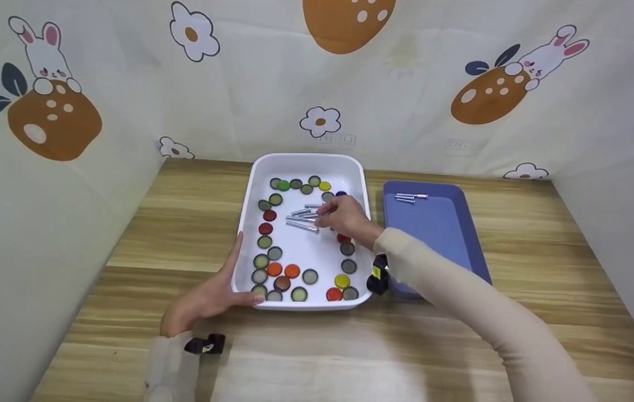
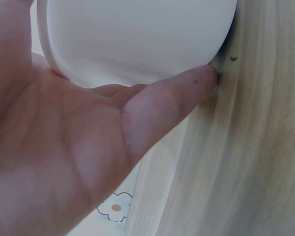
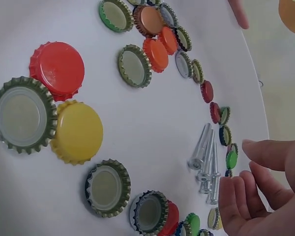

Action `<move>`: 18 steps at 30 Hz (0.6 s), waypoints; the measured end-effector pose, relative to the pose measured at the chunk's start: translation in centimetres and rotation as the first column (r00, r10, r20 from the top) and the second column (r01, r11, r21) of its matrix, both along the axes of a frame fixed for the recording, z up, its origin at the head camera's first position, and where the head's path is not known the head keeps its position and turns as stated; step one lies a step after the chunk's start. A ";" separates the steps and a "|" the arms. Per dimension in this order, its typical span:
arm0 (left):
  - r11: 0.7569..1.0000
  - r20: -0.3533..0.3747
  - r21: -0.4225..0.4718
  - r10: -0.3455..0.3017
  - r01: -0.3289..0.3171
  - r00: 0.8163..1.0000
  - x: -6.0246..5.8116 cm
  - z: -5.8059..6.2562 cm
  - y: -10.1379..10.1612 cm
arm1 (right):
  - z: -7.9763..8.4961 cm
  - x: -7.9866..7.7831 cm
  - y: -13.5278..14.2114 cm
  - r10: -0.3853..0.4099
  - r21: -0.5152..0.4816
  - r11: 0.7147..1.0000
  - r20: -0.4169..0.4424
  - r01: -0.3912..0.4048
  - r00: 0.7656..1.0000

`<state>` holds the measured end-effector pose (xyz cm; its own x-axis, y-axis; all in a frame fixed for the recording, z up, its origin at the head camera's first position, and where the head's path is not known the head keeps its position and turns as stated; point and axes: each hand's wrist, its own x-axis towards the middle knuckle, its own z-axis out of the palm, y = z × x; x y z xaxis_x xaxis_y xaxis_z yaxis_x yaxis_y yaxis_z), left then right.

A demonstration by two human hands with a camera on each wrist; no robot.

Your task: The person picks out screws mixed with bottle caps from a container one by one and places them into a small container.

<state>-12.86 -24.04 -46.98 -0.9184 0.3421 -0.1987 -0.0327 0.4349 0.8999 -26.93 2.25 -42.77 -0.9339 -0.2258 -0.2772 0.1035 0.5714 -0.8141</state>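
A white tray (image 1: pixel 311 304) holds metal screws (image 1: pixel 301 224) grouped near its middle and bottle caps (image 1: pixel 292 271) of several colours around them. My left hand (image 1: pixel 214 293) spreads about the tray's near left corner, its thumb along the near side and its fingers along the left wall. My right hand (image 1: pixel 345 216) is over the tray, its bent fingers beside the screws. In the right wrist view a gap shows between the thumb (image 3: pixel 268 152) and index finger, with nothing seen between them. Whether the fingertips touch a screw cannot be told.
To the right of the white tray stands a blue tray (image 1: pixel 434 234) with several screws (image 1: pixel 411 197) at its far end. My right forearm passes over part of it. Both trays stand on a wooden table (image 1: pixel 144 234), with a patterned cloth (image 1: pixel 261 72) behind.
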 end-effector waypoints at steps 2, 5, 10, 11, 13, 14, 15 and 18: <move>1.000 -0.002 -0.002 0.001 -0.001 1.000 0.0 -0.1 0.0 | 0.2 0.0 -0.1 -0.001 0.007 1.000 -0.003 0.001 1.000; 1.000 0.002 -0.010 0.013 -0.013 1.000 0.0 -0.1 0.0 | 0.4 0.0 -0.2 0.012 0.023 1.000 -0.004 -0.012 1.000; 1.000 0.009 -0.006 0.014 -0.014 1.000 0.0 -0.1 0.0 | 0.8 0.0 -0.7 0.037 0.051 0.998 -0.001 -0.037 0.999; 1.000 0.006 -0.002 0.011 -0.011 1.000 0.0 -0.1 0.0 | 0.9 0.0 -0.8 0.040 0.058 0.998 -0.004 -0.040 0.999; 1.000 -0.003 -0.001 0.006 -0.006 1.000 0.0 -0.1 0.0 | 1.1 -0.1 -1.1 0.051 0.076 0.996 -0.020 -0.050 0.998; 1.000 -0.005 0.000 0.006 -0.006 1.000 -0.1 -0.1 0.0 | 1.1 -0.1 -1.3 0.060 0.087 0.995 -0.031 -0.057 0.998; 1.000 -0.001 -0.002 0.008 -0.008 1.000 -0.1 -0.1 0.0 | 1.1 -0.1 -1.4 0.069 0.104 0.993 -0.045 -0.064 0.997; 1.000 0.005 -0.010 0.010 -0.010 1.000 -0.1 0.0 0.0 | 1.0 -0.1 -1.7 0.101 0.159 0.983 -0.086 -0.086 0.991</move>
